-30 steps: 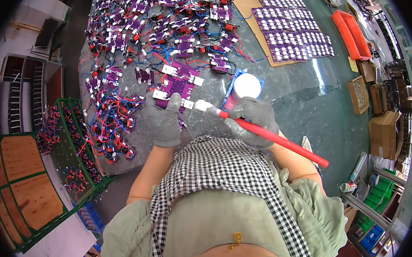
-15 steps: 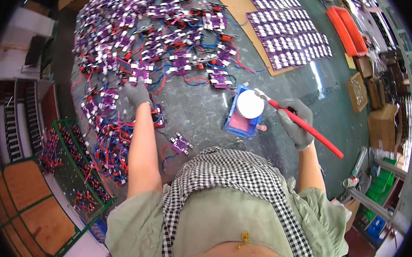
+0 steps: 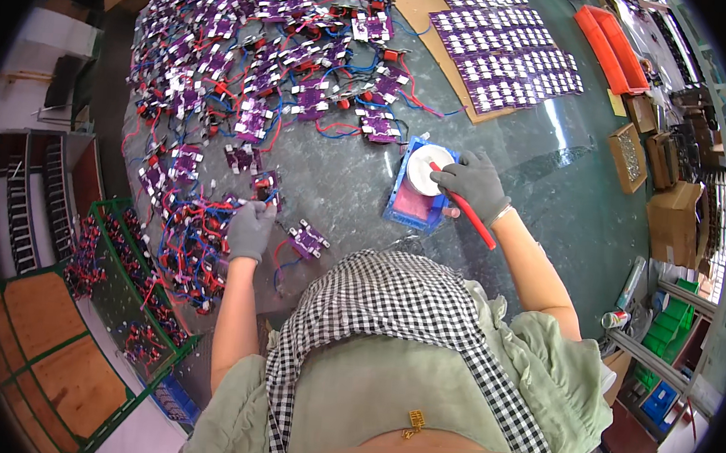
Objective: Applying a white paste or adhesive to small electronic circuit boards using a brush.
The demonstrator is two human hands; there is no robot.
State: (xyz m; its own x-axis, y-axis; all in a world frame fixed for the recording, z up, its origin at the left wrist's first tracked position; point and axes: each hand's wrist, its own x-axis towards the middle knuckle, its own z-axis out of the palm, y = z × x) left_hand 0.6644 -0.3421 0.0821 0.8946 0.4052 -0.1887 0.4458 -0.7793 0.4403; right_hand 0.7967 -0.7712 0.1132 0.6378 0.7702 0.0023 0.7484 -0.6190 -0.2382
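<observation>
My gloved right hand [image 3: 474, 185] grips a red-handled brush [image 3: 474, 222], its head end down at the white round tub [image 3: 422, 178]. That tub sits in a blue tray [image 3: 410, 220] with a pinkish bottom. My gloved left hand [image 3: 251, 229] has its fingers closed at the near edge of a small purple circuit board [image 3: 266, 184]; the exact grip is partly hidden. Just to its right lies another purple circuit board [image 3: 308, 239] with red and blue wires. A further board [image 3: 242, 157] lies beyond the left hand.
A large heap of wired purple boards [image 3: 214, 69] covers the table's left side. Panels of boards [image 3: 509, 60] rest on cardboard at the far right. Beyond them are a red bin [image 3: 613, 50] and cardboard boxes [image 3: 675, 223]. A green-framed rack [image 3: 136, 274] stands at left.
My right hand has moved left, bringing the brush head to the white tub. My left hand has drawn back toward me, from the far board to a nearer one.
</observation>
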